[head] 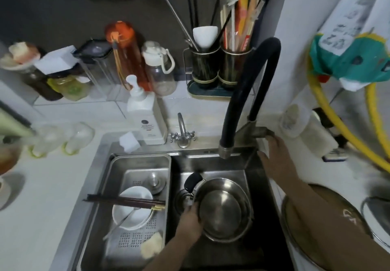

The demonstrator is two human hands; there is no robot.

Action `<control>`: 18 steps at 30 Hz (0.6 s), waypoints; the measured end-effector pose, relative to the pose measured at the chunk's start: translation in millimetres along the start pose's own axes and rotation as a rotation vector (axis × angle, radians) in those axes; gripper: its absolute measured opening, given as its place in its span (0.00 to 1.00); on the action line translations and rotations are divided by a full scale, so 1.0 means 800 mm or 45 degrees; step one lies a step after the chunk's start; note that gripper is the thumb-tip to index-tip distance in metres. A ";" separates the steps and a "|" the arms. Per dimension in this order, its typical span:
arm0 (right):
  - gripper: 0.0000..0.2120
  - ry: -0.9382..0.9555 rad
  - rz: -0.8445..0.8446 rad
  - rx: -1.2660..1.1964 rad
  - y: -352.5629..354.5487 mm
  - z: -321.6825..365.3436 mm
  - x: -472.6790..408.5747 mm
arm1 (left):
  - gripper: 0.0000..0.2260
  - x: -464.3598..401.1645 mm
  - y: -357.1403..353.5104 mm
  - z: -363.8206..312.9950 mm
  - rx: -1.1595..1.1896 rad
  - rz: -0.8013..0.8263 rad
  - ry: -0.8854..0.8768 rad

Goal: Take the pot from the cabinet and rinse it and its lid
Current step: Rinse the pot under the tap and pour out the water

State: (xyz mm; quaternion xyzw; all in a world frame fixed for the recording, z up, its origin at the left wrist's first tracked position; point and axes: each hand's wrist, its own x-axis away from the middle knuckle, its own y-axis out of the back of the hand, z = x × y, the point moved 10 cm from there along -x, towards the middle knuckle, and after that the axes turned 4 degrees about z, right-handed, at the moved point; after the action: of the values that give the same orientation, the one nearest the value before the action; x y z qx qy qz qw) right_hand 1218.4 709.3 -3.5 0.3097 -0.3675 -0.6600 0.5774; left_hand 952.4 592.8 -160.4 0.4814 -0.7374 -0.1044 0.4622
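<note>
Head view: shiny steel pot (223, 209), black-handled.

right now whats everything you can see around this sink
pot: 1, steel, black handle, in right basin
lid: 1, glass, steel rim, counter right of sink, partly under right arm
tap: 1, black hose, steel spout, behind right basin
small tap: 1, chrome, behind the sink
tray: 1, steel, in left basin
bowl: 1, white, in tray
chopsticks: dark, across bowl
soap bottle: 1, white, behind sink
bottles: orange and clear, at wall
utensil holders: 2, black, at wall
left hand: on pot's rim
right hand: at tap lever
</note>
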 end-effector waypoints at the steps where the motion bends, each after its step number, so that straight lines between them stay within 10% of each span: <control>1: 0.25 -0.002 -0.007 0.034 -0.001 0.000 -0.009 | 0.26 -0.004 -0.004 0.005 0.035 0.008 0.044; 18: 0.23 -0.007 -0.139 -0.172 -0.006 -0.029 -0.036 | 0.15 -0.063 -0.014 0.042 0.260 -0.275 0.412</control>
State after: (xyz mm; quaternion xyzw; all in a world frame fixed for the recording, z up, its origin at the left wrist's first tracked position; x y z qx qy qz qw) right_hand 1239.0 735.4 -20.7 0.2878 -0.3063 -0.7147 0.5590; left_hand 938.3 617.6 -214.7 0.6125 -0.6045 0.0005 0.5093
